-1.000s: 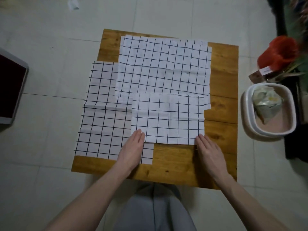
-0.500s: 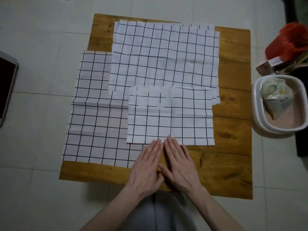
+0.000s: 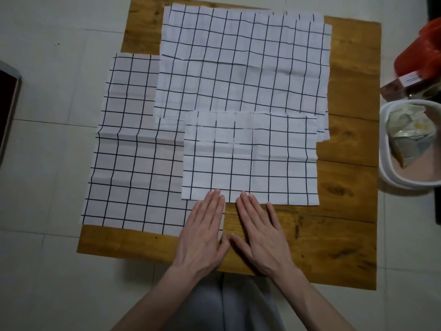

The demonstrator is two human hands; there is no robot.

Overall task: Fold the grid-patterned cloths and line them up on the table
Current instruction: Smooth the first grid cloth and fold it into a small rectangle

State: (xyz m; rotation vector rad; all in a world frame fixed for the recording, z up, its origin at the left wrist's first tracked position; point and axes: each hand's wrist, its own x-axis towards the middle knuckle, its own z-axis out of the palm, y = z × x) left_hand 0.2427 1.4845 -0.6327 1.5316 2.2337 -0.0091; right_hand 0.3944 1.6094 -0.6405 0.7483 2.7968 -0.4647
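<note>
The folded cloth point(image 3: 250, 158) lies at centre frame, its near edge under my fingertips. My left hand point(image 3: 202, 232) and right hand point(image 3: 260, 232) lie flat side by side, fingers straight, thumbs almost touching, gripping nothing. The step, as I judge it, is pressing the near edge flat; I should sweep outward toward both lower corners so the layers stay aligned before any further fold. Two unfolded cloths remain: a large one point(image 3: 243, 63) at the top, partly under the folded one, and another point(image 3: 133, 144) at left, overhanging the table point(image 3: 343, 223). The table is bare wood on a tiled floor point(image 3: 47, 91). A white tub point(image 3: 384, 173) holding a wrapper sits at right.
</note>
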